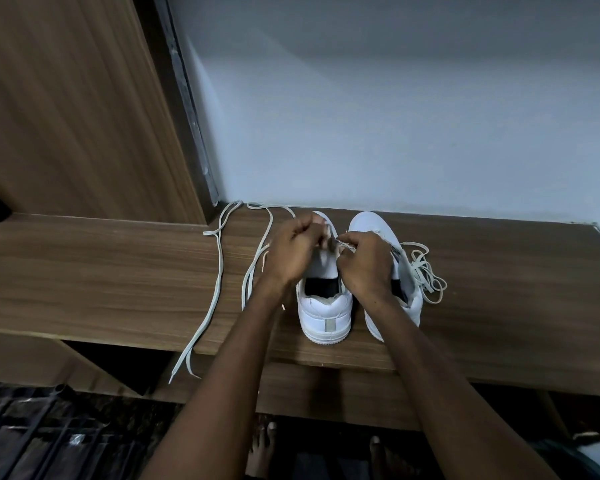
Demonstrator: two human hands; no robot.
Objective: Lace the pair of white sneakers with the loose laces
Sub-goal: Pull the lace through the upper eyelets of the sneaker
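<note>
While your hands meet over the left sneaker [325,306], its lace [253,271] is mid-threading.
Your left hand [293,249] and right hand [366,263] both curl tight above that sneaker's tongue, pinching lace ends between fingertips. The lace trails off the sneaker's left side along the wooden shelf [101,271]. The right sneaker [371,225] stands just beside it, and a second lace [426,271] lies bunched beyond that.

matt wood-grain shelf [118,271], smooth white leather-like sneakers [326,313], flat cloth laces [219,271]
</note>
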